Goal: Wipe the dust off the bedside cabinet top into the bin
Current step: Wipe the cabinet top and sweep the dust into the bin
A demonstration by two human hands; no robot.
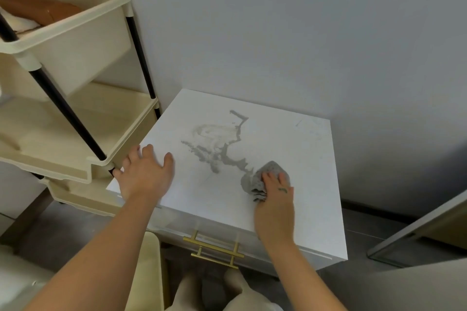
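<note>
The white top of the bedside cabinet [290, 149] carries grey dust [222, 151] in ridges and smears across its middle. My right hand [276, 199] presses a crumpled grey cloth [267, 177] flat on the top near the front right, at the lower end of the dust line. My left hand [146, 171] rests palm down with fingers spread on the top's left front corner, holding nothing. A cream bin rim [149, 260] shows at the bottom, below the cabinet's front left, partly behind my left forearm.
A cream tiered trolley [75, 113] with black poles stands close against the cabinet's left side, its top tray holding a brown item [40, 7]. Two gold drawer handles [214, 250] stick out at the front. The grey wall runs behind; a panel edge [417, 232] leans at right.
</note>
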